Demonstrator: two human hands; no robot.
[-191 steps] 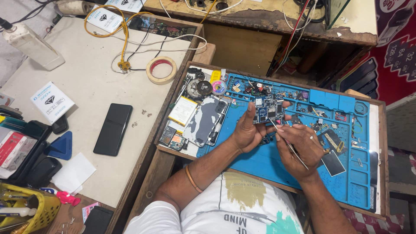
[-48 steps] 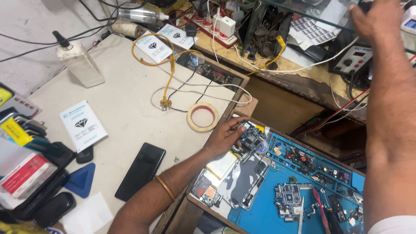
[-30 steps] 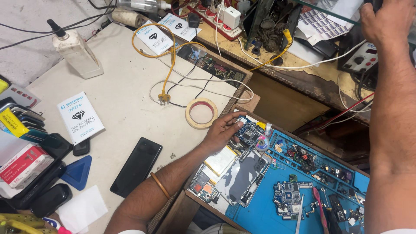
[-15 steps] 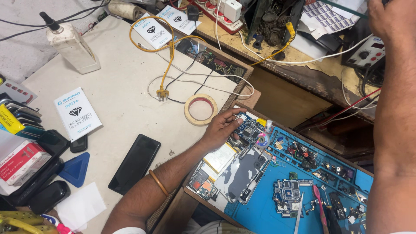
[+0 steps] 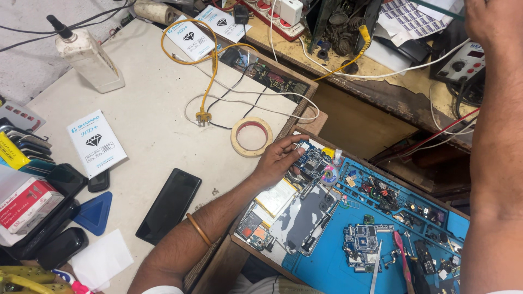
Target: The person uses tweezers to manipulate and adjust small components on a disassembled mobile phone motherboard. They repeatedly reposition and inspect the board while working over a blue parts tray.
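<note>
Cluttered benches are filling the head view, a blue mat [image 5: 327, 256] lying in a wooden tray below the pale desk [image 5: 147, 125]. At the tray's upper corner the left hand [image 5: 278, 160] is resting with loosely curled fingers on a small circuit board [image 5: 311, 160], pinching nothing. Just left of it a tape roll [image 5: 251, 137] is leaving bare desk open. Up at the frame's top right corner, the right hand [image 5: 490, 19] is reaching; its grip cannot be told.

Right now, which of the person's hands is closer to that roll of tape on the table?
Left. The left hand rests on the tray's corner just beside the tape roll; the right hand is raised far off toward the back shelf.
</note>
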